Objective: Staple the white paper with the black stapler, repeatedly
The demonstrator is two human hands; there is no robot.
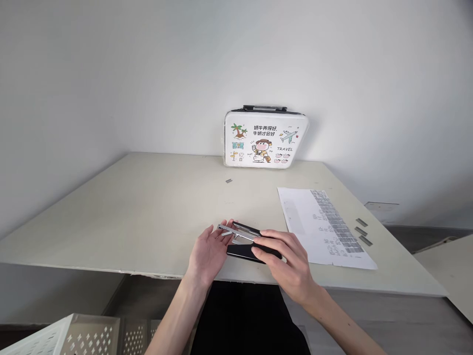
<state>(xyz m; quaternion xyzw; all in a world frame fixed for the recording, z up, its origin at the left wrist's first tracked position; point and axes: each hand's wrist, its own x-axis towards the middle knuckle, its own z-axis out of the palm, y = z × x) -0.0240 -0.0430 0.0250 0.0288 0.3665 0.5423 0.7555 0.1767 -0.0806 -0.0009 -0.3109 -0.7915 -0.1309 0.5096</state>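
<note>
A black stapler with its metal magazine swung open lies on its side just above the near table edge. My right hand grips its hinge end, thumb below and fingers over the top. My left hand is palm up with its fingers stretched out under the stapler's front end, close to the tip of the silver magazine. Whether the left fingertips touch the metal is hard to tell. A short strip of staples lies farther back on the table.
A printed sheet of paper lies right of my hands. Several staple strips sit near the table's right edge. A white cartoon travel case leans against the wall. White perforated baskets stand below the table at left.
</note>
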